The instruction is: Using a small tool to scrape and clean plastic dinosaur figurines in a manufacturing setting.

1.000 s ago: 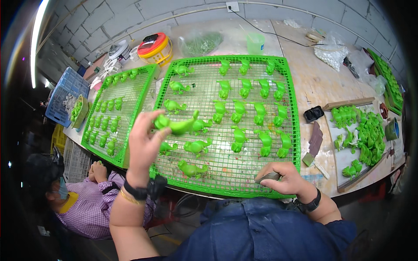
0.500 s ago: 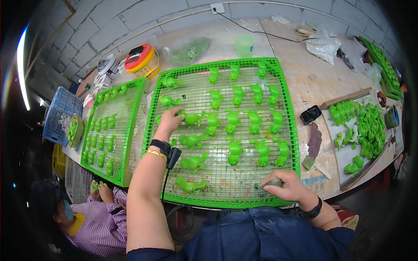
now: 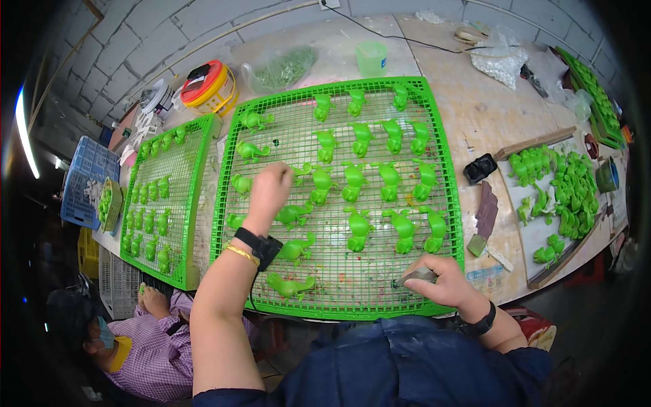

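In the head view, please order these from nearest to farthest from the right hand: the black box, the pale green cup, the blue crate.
From the right hand:
1. Black box, up and to its right, beside the rack.
2. Pale green cup, far up, by the wall.
3. Blue crate, far left, beyond both racks.

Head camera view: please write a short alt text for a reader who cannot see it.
A person's left hand reaches over a large green wire tray covered with rows of green toy figures, while the right hand grips a small grey object at the tray's near edge.
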